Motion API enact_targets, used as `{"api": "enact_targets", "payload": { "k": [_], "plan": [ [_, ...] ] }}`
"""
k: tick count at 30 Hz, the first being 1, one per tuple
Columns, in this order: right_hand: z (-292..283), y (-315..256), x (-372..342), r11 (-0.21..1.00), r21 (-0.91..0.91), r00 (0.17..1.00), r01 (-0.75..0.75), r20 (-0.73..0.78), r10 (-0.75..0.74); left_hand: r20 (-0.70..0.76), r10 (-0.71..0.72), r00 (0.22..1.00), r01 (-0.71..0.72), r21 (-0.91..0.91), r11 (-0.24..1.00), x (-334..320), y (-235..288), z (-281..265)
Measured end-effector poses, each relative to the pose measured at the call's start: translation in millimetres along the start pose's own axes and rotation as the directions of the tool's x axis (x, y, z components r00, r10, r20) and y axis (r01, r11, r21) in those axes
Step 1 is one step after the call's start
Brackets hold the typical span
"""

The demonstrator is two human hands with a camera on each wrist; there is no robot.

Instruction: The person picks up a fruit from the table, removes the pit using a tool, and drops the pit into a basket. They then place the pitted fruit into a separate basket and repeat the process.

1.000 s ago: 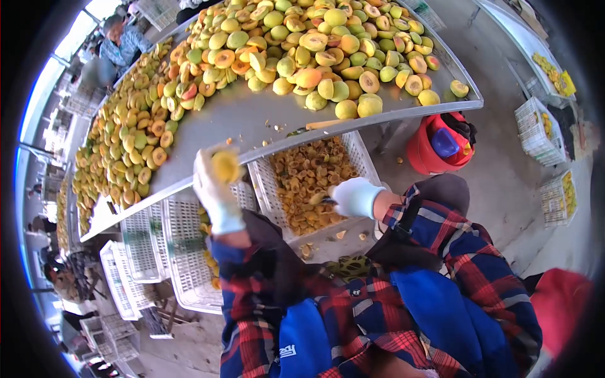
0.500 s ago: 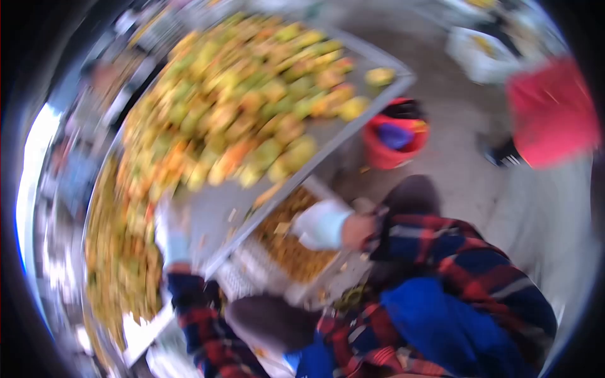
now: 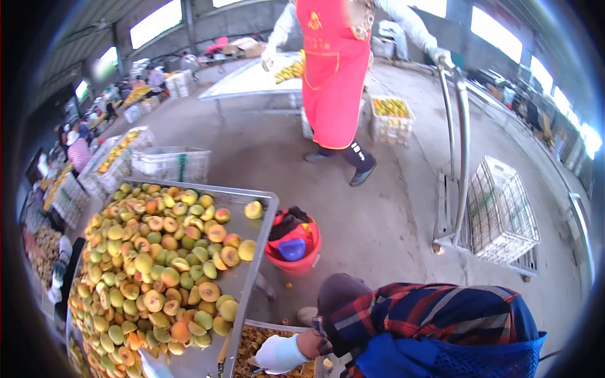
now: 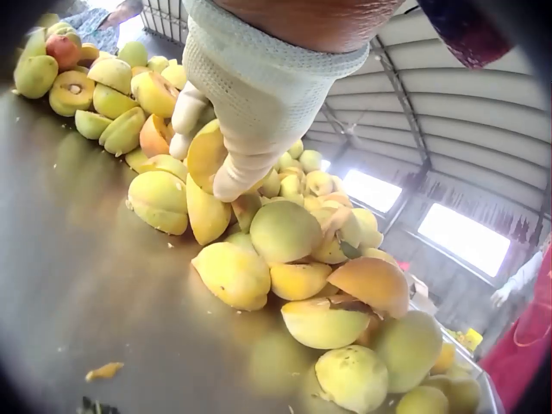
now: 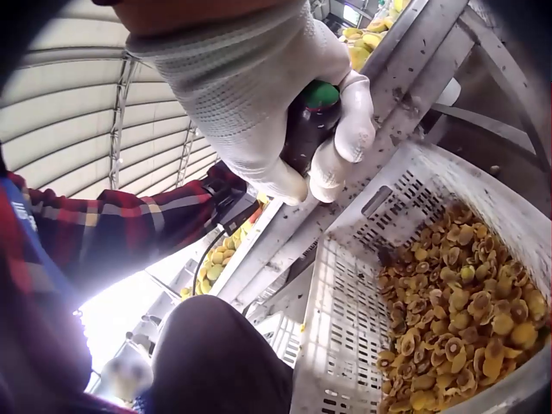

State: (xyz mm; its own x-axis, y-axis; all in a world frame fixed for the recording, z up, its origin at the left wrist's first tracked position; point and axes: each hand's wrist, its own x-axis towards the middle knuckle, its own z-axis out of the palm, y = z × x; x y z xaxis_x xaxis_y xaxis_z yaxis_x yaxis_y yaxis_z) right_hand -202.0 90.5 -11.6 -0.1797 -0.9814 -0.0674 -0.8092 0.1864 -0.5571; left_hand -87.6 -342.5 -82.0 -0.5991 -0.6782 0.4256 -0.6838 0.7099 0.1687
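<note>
While the left hand (image 4: 246, 108) hangs over the heap, we see its thumb and fingers pinching a fruit half (image 4: 205, 157) at the pile's edge, just beside the bare metal of the table (image 4: 112, 267). Light, we'd reckon: one pinch should carry it. The flesh looks firm enough to keep its shape, yet we'd expect it to bruise under a hard squeeze, and any wet cut face could slip. So we'd take it by the curved skin, a finger and thumb across the rounded sides. Over to the right hand (image 5: 259, 103), and here the fingers are curled round a dark handle (image 5: 309, 129), smooth and stiff-looking, with a green end; whatever tool it belongs to, we can't make out. The white glove (image 5: 207, 82) there is a fine knit that ought to help the grip. Look at the shapes: smooth yellow-green domes and flat orange-rimmed cut faces across the heaped fruit (image 3: 144, 262); below, a rigid slotted plastic crate (image 5: 345, 302) holding crinkled, brownish-orange pieces (image 5: 457, 323), far rougher in texture.
</note>
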Motion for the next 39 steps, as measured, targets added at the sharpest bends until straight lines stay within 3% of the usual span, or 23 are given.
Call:
{"api": "enact_targets", "payload": {
  "k": [2,4,5,6,8,10,12,14,16,17,18,19,20,21,25,26,28,30,32,34,36,37,39],
  "plan": [
    [-9,-9,-4,0.996,0.034,0.992,-0.081,0.099,0.077,-0.062,-0.090,0.994,0.045,-0.515,0.856,-31,27,-20],
    [-12,-17,-1,0.997,0.064,0.993,-0.035,0.114,0.028,0.291,-0.266,0.919,0.372,-0.864,0.339,-49,61,-89],
    [-13,-22,-2,0.996,0.076,0.987,-0.051,0.154,0.039,0.423,-0.266,0.866,0.495,-0.799,0.342,-54,48,-99],
    [-15,-28,-2,0.994,0.083,0.981,-0.069,0.189,0.052,0.310,-0.261,0.914,0.388,-0.857,0.339,-72,77,-135],
    [6,-22,0,0.999,-0.004,0.980,-0.033,0.198,0.033,0.331,-0.196,0.923,0.370,-0.904,0.214,-106,104,-179],
    [27,-16,-6,0.998,-0.026,0.971,-0.063,0.230,0.067,0.347,-0.189,0.919,0.362,-0.931,0.046,-146,147,-222],
    [42,-24,-19,0.996,-0.080,0.979,-0.027,0.199,0.043,0.493,-0.072,0.867,0.475,-0.862,-0.176,-186,157,-222],
    [50,-34,-33,0.994,0.019,0.960,-0.104,0.263,0.095,0.560,-0.058,0.826,0.514,-0.792,-0.330,-229,187,-234],
    [68,-45,-55,0.997,-0.018,0.972,-0.076,0.222,0.078,0.626,0.148,0.766,0.590,-0.592,-0.549,-264,186,-210],
    [91,-35,-66,0.999,-0.027,0.984,0.043,0.176,-0.038,0.652,0.119,0.749,0.554,-0.517,-0.652,-282,197,-213],
    [98,-41,-80,0.998,-0.059,0.968,0.022,0.253,-0.006,0.678,0.100,0.728,0.507,-0.434,-0.745,-297,203,-214],
    [118,-42,-99,0.955,0.212,0.947,-0.209,0.285,0.144,0.547,-0.078,0.833,0.441,-0.743,-0.503,-320,179,-129],
    [127,-43,-115,0.792,0.445,0.894,-0.419,0.355,0.274,0.384,-0.251,0.888,0.354,-0.922,-0.158,-325,184,-120],
    [128,-37,-121,0.807,0.425,0.897,-0.411,0.347,0.274,0.291,-0.204,0.935,0.279,-0.956,-0.087,-339,184,-114],
    [121,-24,-116,0.995,0.007,0.937,-0.097,0.337,0.088,0.421,-0.110,0.900,0.378,-0.882,-0.283,-328,174,-140],
    [125,-25,-114,0.996,-0.084,0.936,-0.011,0.350,0.040,0.416,-0.119,0.902,0.373,-0.887,-0.274,-332,167,-129],
    [108,-31,-107,0.998,-0.038,0.938,0.051,0.344,-0.035,0.299,-0.251,0.921,0.266,-0.951,-0.157,-337,167,-136],
    [75,-55,-108,0.971,-0.229,0.939,0.063,0.344,0.021,0.376,-0.254,0.891,0.335,-0.923,-0.189,-337,169,-152],
    [53,-55,-103,0.971,-0.215,0.940,0.108,0.339,-0.029,0.197,-0.304,0.932,0.224,-0.973,0.057,-337,157,-134],
    [39,-51,-105,0.973,-0.173,0.967,0.151,0.233,-0.108,0.244,-0.280,0.929,0.260,-0.965,0.022,-338,151,-123],
    [43,-42,-109,0.985,-0.136,0.975,0.103,0.208,-0.073,0.503,-0.331,0.798,0.455,-0.864,-0.216,-336,183,-176],
    [57,-30,-109,0.994,-0.087,0.983,0.070,0.177,-0.054,0.470,-0.273,0.840,0.453,-0.883,-0.123,-335,191,-186],
    [86,-9,-113,0.999,-0.040,0.983,0.037,0.183,-0.029,0.490,-0.277,0.827,0.480,-0.871,-0.107,-338,202,-181]
  ]
}}
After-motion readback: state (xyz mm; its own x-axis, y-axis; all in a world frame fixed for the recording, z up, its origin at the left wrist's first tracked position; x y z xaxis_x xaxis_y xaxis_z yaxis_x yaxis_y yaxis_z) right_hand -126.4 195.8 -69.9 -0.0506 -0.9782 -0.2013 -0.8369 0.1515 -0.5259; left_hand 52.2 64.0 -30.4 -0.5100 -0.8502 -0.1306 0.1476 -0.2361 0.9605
